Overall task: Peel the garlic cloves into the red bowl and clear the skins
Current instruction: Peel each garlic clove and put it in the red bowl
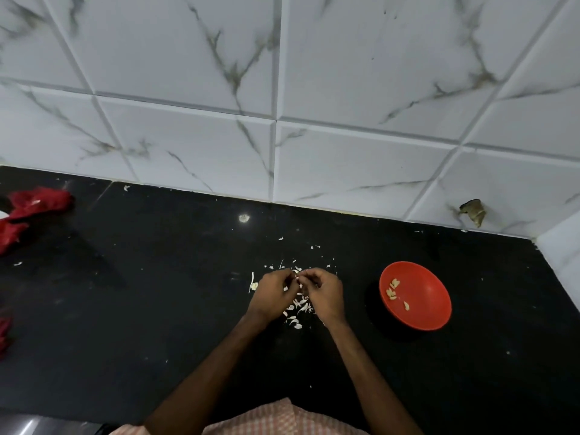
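My left hand (272, 293) and my right hand (323, 293) meet over the black counter, fingertips pinching a small garlic clove (297, 278) between them; most of the clove is hidden by the fingers. A scatter of white garlic skins (298, 309) lies on the counter under and around both hands. One unpeeled clove (254, 286) sits just left of my left hand. The red bowl (420, 315) stands to the right of my right hand, apart from it, with several peeled cloves (394, 290) inside.
The black counter (157, 309) ends at a white marble-tiled wall (282, 105) behind. A red cloth (31, 208) lies at the far left edge. A wall corner (561, 246) juts in at the right, beyond the bowl.
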The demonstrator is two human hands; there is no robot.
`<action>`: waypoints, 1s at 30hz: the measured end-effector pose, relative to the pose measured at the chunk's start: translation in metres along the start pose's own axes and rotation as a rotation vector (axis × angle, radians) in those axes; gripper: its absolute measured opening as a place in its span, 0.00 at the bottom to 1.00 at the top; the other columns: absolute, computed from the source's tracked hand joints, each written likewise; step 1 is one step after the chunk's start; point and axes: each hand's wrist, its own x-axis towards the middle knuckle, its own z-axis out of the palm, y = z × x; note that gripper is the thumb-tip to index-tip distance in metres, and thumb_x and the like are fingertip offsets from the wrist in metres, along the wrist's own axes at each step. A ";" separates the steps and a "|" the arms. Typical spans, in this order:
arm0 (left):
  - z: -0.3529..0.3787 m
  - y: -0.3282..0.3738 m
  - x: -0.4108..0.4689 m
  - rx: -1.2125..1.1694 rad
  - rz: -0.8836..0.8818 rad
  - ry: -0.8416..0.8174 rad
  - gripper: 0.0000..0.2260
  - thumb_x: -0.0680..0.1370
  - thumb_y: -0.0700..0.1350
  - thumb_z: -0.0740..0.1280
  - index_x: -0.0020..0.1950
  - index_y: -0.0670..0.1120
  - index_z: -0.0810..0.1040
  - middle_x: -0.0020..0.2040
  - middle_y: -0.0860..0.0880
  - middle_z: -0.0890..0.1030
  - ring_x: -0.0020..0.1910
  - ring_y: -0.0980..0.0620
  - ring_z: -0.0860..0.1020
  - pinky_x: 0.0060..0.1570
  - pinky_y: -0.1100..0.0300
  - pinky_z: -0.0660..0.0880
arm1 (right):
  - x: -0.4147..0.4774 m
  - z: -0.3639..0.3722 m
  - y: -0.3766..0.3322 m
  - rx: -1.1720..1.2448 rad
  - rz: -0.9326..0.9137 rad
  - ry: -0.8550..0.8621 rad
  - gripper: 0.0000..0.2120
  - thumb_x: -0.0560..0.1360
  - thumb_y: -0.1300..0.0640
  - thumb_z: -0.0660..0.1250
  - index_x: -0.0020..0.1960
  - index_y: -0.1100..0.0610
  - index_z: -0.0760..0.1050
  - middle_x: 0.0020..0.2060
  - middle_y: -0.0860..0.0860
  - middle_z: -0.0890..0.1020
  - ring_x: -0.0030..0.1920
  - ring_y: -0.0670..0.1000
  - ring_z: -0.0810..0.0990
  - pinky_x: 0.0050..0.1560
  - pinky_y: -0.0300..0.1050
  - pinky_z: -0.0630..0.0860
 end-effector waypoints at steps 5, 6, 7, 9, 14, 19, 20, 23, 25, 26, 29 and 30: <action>0.000 0.010 0.003 -0.010 -0.069 0.019 0.13 0.75 0.49 0.65 0.33 0.44 0.73 0.27 0.51 0.73 0.27 0.55 0.68 0.29 0.58 0.66 | 0.004 -0.001 -0.012 -0.198 -0.119 0.023 0.07 0.74 0.67 0.73 0.44 0.56 0.83 0.39 0.45 0.84 0.43 0.39 0.82 0.44 0.31 0.77; 0.000 0.011 0.004 -0.023 -0.083 0.023 0.13 0.75 0.48 0.66 0.32 0.45 0.72 0.26 0.52 0.71 0.26 0.56 0.67 0.28 0.60 0.64 | 0.003 -0.002 -0.014 -0.223 -0.127 0.023 0.06 0.74 0.67 0.72 0.44 0.57 0.83 0.39 0.45 0.83 0.43 0.37 0.82 0.43 0.28 0.75; 0.001 0.013 0.005 -0.040 -0.097 0.028 0.14 0.75 0.46 0.68 0.30 0.47 0.72 0.25 0.52 0.70 0.25 0.57 0.66 0.27 0.62 0.62 | 0.003 -0.003 -0.014 -0.243 -0.129 0.025 0.06 0.74 0.68 0.72 0.45 0.57 0.83 0.39 0.45 0.83 0.42 0.36 0.81 0.43 0.27 0.74; 0.001 0.016 0.007 -0.087 -0.114 0.043 0.18 0.75 0.43 0.69 0.26 0.52 0.70 0.23 0.54 0.69 0.24 0.58 0.66 0.27 0.65 0.61 | 0.005 -0.004 -0.015 -0.247 -0.115 0.023 0.06 0.74 0.69 0.71 0.45 0.59 0.83 0.38 0.46 0.83 0.41 0.35 0.81 0.42 0.26 0.73; 0.002 0.019 0.005 -0.282 -0.174 0.005 0.12 0.73 0.50 0.66 0.33 0.45 0.80 0.28 0.48 0.79 0.28 0.56 0.73 0.30 0.55 0.71 | 0.011 -0.009 -0.014 -0.115 -0.034 -0.035 0.06 0.76 0.67 0.71 0.47 0.58 0.83 0.40 0.47 0.85 0.41 0.43 0.84 0.44 0.37 0.82; -0.001 0.026 0.006 -0.407 -0.183 0.022 0.11 0.71 0.48 0.63 0.31 0.46 0.77 0.29 0.45 0.77 0.30 0.55 0.72 0.32 0.60 0.70 | 0.009 -0.012 -0.013 0.203 0.059 -0.065 0.05 0.78 0.67 0.70 0.47 0.60 0.81 0.43 0.55 0.85 0.44 0.52 0.86 0.47 0.49 0.84; -0.001 0.027 0.007 -0.423 -0.194 0.023 0.11 0.71 0.48 0.63 0.29 0.47 0.75 0.28 0.46 0.75 0.30 0.55 0.71 0.33 0.59 0.69 | 0.009 -0.012 -0.014 0.264 0.077 -0.073 0.04 0.78 0.67 0.69 0.47 0.61 0.81 0.43 0.56 0.85 0.44 0.53 0.86 0.49 0.51 0.84; -0.003 0.028 0.007 -0.481 -0.251 0.037 0.14 0.73 0.47 0.61 0.27 0.49 0.70 0.27 0.48 0.71 0.29 0.53 0.69 0.33 0.57 0.67 | 0.009 -0.013 -0.019 0.389 0.127 -0.091 0.05 0.80 0.66 0.67 0.48 0.62 0.81 0.41 0.53 0.85 0.44 0.50 0.84 0.50 0.49 0.84; -0.004 0.024 0.006 -0.467 -0.297 0.049 0.18 0.77 0.48 0.61 0.26 0.49 0.68 0.25 0.50 0.69 0.27 0.53 0.66 0.32 0.57 0.65 | 0.009 -0.013 -0.021 0.412 0.136 -0.084 0.06 0.81 0.65 0.66 0.49 0.63 0.81 0.42 0.53 0.84 0.44 0.48 0.84 0.48 0.46 0.84; -0.005 0.021 0.005 -0.441 -0.302 0.047 0.21 0.80 0.48 0.62 0.26 0.48 0.69 0.24 0.50 0.69 0.26 0.54 0.66 0.31 0.57 0.65 | 0.008 -0.013 -0.022 0.411 0.131 -0.085 0.06 0.81 0.66 0.65 0.49 0.62 0.81 0.43 0.53 0.84 0.45 0.48 0.84 0.47 0.46 0.84; -0.007 0.013 0.004 -0.342 -0.232 0.041 0.17 0.83 0.50 0.64 0.35 0.45 0.77 0.30 0.48 0.77 0.30 0.53 0.74 0.34 0.54 0.73 | 0.008 -0.014 -0.023 0.372 0.110 -0.094 0.07 0.81 0.67 0.65 0.49 0.61 0.81 0.46 0.53 0.85 0.48 0.49 0.85 0.49 0.45 0.84; -0.008 0.013 0.004 -0.339 -0.200 0.041 0.12 0.82 0.49 0.65 0.42 0.46 0.80 0.35 0.48 0.80 0.34 0.52 0.78 0.37 0.55 0.75 | 0.008 -0.014 -0.023 0.356 0.099 -0.093 0.07 0.80 0.67 0.66 0.49 0.60 0.81 0.47 0.53 0.85 0.49 0.49 0.85 0.49 0.46 0.84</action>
